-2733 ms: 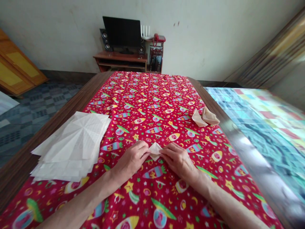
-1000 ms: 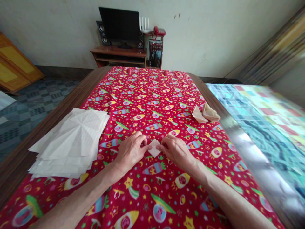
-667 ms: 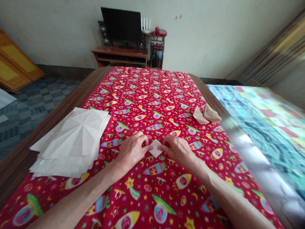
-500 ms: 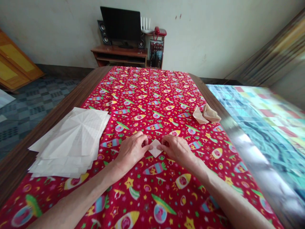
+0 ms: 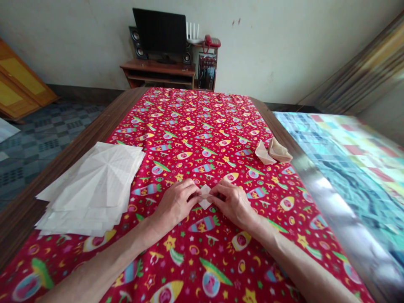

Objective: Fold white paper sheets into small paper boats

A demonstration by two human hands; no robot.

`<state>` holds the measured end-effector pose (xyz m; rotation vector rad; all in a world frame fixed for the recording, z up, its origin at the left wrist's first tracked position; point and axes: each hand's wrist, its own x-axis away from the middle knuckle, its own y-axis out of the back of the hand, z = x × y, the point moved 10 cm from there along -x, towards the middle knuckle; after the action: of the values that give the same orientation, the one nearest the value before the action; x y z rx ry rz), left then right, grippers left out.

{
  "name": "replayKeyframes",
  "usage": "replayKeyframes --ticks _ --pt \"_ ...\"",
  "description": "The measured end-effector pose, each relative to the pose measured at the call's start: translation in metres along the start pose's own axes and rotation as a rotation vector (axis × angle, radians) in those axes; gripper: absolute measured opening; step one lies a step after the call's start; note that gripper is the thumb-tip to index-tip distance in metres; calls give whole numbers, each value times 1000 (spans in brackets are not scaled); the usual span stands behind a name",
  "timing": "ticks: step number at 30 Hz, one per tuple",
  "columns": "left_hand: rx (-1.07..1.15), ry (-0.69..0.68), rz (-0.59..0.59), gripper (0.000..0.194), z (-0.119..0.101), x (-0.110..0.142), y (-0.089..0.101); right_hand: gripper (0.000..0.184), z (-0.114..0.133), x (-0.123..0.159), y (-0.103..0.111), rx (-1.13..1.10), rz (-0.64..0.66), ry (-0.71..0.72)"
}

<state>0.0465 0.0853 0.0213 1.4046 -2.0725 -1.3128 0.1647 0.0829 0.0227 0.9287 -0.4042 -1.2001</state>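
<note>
A small folded white paper piece (image 5: 205, 198) lies on the red patterned tablecloth (image 5: 202, 139) in front of me. My left hand (image 5: 176, 202) pinches its left side with closed fingers. My right hand (image 5: 232, 201) pinches its right side, fingers curled over it. Most of the piece is hidden between my fingertips; only a small diamond shows.
A stack of creased white paper sheets (image 5: 94, 185) lies at the left of the cloth. Two folded tan paper shapes (image 5: 272, 152) sit at the right near the table's edge. A bed with a chequered cover (image 5: 353, 168) stands to the right. A desk with a monitor (image 5: 159, 27) is against the far wall.
My two hands have drawn closer together over the paper piece, and my fingers now cover more of it. The paper stack and the tan shapes have not moved.
</note>
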Motion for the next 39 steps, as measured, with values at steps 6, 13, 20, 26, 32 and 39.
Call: replayKeyframes --ticks 6,13,20,26,32,39 --pt "-6 -13 -12 10 -3 1 2 8 5 6 1 -39 -43 55" --pt "-19 -23 -10 10 -3 3 0 11 8 9 0 -9 -56 78" --pt "-43 -21 -10 10 -2 3 0 9 8 10 1 6 -69 72" --pt "-47 -22 -10 10 -2 3 0 14 6 11 0 -13 -71 72" --pt "-63 -33 -22 10 -4 2 1 16 9 9 -3 17 -32 93" --pt "-46 2 -24 11 -1 2 2 16 21 3 -2 160 -29 152"
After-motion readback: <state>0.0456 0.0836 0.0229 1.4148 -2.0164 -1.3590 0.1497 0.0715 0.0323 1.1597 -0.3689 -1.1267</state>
